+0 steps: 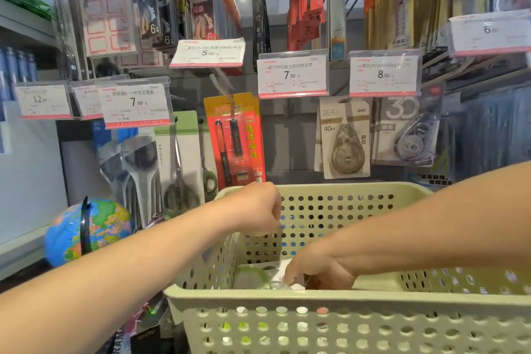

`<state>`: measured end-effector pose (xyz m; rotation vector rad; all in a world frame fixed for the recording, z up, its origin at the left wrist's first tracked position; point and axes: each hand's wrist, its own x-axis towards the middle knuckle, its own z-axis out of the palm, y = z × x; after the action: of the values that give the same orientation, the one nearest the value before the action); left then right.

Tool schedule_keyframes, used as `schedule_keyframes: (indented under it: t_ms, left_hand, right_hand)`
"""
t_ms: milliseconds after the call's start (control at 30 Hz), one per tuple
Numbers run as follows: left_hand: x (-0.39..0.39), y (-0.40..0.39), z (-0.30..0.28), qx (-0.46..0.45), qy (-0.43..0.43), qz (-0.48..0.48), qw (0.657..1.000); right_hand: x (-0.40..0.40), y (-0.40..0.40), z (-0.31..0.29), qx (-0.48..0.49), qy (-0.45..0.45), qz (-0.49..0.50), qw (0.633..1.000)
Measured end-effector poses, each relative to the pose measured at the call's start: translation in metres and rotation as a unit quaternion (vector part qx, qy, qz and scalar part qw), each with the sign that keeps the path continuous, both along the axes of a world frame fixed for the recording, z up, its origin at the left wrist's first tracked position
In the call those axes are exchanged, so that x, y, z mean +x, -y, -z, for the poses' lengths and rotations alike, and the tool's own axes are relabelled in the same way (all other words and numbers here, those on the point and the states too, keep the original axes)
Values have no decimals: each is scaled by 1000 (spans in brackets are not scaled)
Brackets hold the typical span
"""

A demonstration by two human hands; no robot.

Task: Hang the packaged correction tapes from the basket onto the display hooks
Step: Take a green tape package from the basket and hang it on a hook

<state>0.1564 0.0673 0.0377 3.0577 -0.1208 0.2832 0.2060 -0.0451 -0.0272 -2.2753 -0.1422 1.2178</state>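
Pale green perforated basket (316, 294) in the foreground, close against the stationery display. Right hand (319, 273) down inside it, fingers pinched on a packaged correction tape (283, 284) lying at the bottom — clear blister over a white card, partly hidden behind the near rim and blurred, so details hard to make out. Left hand (255, 210) curled shut over the basket's far left rim, gripping it. Above and behind, two more correction tapes hanging under price tags: a beige carded pack (344, 138) marked 40m with a teardrop-shaped smoky dispenser, and just beside it to the right a grey pack (408, 132) with a large 30 and a translucent dispenser. Red pen pack (234, 138) and scissors (179, 169) hanging further left; small globe (89, 231) low at the left.
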Motion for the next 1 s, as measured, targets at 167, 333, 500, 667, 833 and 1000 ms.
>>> schedule_keyframes:
  t_ms: [167, 333, 500, 667, 833, 1000]
  left_hand:
    - [3, -1, 0, -59, 13, -10, 998]
    - [5, -2, -1, -153, 13, -11, 988]
    - [4, -2, -7, -247, 38, -10, 968]
    - [-5, -6, -18, -286, 68, 12, 956]
    - [-14, -11, -25, -324, 69, 24, 943]
    - [-21, -13, -28, -436, 97, 0, 895]
  right_hand:
    - [-2, 5, -4, 117, 33, 25, 992]
    - [-4, 8, -5, 151, 76, 38, 985]
    - [-7, 18, -17, 192, 99, 54, 975]
    - [-12, 33, -34, 258, 170, 59, 949]
    - [-16, 56, -54, 316, 239, 61, 916]
    - [-16, 75, -65, 362, 251, 62, 896]
